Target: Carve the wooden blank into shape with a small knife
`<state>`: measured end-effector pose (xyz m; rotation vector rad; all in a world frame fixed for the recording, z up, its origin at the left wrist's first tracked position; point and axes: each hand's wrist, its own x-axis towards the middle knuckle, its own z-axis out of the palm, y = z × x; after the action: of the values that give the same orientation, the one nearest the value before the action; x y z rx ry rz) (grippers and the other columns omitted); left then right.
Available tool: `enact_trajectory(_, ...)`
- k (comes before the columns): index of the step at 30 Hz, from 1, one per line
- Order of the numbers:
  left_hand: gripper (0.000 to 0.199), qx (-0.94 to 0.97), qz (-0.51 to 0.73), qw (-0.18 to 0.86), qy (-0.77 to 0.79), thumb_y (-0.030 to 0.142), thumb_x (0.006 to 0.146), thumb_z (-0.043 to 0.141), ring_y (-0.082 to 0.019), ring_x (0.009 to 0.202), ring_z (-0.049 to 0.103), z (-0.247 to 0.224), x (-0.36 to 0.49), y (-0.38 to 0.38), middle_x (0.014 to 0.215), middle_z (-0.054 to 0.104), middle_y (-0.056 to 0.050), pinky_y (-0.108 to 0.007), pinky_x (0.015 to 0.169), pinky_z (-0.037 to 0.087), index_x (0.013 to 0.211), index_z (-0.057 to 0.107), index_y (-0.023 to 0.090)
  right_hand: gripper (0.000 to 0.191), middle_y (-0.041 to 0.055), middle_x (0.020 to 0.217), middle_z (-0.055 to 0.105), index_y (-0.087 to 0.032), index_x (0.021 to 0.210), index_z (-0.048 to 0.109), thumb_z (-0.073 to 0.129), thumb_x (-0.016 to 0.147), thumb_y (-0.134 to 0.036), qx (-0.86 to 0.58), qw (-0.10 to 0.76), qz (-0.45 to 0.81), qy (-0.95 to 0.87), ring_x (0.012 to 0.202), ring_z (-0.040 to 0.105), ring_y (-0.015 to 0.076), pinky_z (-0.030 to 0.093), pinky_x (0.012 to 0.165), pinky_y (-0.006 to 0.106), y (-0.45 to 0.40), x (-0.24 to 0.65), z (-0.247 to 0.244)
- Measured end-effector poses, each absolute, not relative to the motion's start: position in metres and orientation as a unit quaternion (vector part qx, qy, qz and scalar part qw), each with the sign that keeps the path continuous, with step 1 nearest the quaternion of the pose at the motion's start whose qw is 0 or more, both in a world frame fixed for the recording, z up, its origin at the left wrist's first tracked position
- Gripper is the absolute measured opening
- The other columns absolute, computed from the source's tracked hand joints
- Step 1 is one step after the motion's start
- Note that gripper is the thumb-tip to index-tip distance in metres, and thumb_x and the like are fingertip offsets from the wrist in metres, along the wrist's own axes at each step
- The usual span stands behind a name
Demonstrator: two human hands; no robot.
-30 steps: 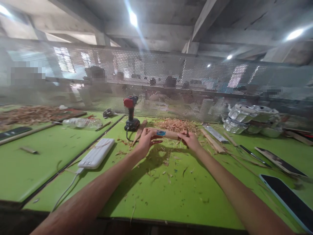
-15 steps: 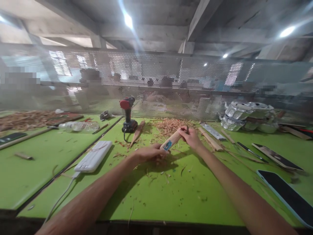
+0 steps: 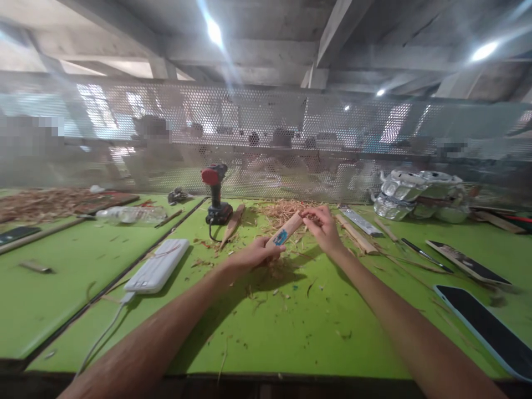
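Note:
My left hand (image 3: 254, 255) grips the near end of a short wooden stick (image 3: 286, 229) with a blue mark, tilted up and away over the green table (image 3: 291, 327). At the stick's far end my right hand (image 3: 323, 227) has its fingers pinched; a small dark tool seems to sit in them, too blurred to be sure. Wood shavings (image 3: 286, 213) are heaped just behind both hands, and loose chips lie under them.
A red-and-black cordless drill (image 3: 216, 191) stands behind my left hand. A white power bank (image 3: 158, 266) with a cable lies at left, a plastic bottle (image 3: 131, 215) farther left. Wooden strips, blades and a phone (image 3: 484, 327) lie at right; crumpled foil (image 3: 419, 194) sits by the mesh screen.
The stick went from level between both hands to tilted, its near end dropping with my left hand toward the table. My right hand stayed at the far end and rose slightly.

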<state>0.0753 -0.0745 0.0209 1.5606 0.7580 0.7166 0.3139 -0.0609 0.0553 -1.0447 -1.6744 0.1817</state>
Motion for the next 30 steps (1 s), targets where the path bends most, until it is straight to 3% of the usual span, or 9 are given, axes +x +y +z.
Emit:
enact_trajectory(6,0.038,0.676,0.318,0.577,0.330,0.048,0.084,0.075,-0.009,0.057,0.046,0.025,0.077,-0.080,0.071,0.054,0.004,-0.024,0.053,0.035,0.091,0.054,0.018,0.019,0.0056,0.090,0.061,-0.018,0.095,0.076,0.063,0.090,-0.031,-0.396,0.505,0.032,-0.766,0.069,0.056,0.0171,0.045,0.063,0.031,-0.067,0.303,0.047)
enact_trajectory(19,0.042,0.703,0.314,0.552,0.320,0.043,0.083,0.079,-0.012,0.058,0.058,0.025,0.086,-0.087,0.072,0.062,0.002,-0.024,0.054,0.047,0.109,0.061,0.015,0.013,0.0024,0.076,0.056,-0.020,0.079,0.059,0.059,0.087,-0.030,-0.396,0.520,-0.002,-0.756,0.070,0.054,0.0185,0.044,0.066,0.030,-0.071,0.291,0.045)
enact_trajectory(30,0.036,0.703,0.306,0.552,0.330,0.044,0.082,0.078,-0.010,0.056,0.052,0.031,0.085,-0.091,0.068,0.058,0.003,-0.024,0.053,0.042,0.095,0.060,0.015,0.014,-0.0002,0.074,0.051,-0.023,0.077,0.050,0.055,0.082,-0.035,-0.417,0.499,0.047,-0.758,0.065,0.050,0.0171,0.041,0.063,0.030,-0.067,0.293,0.040)
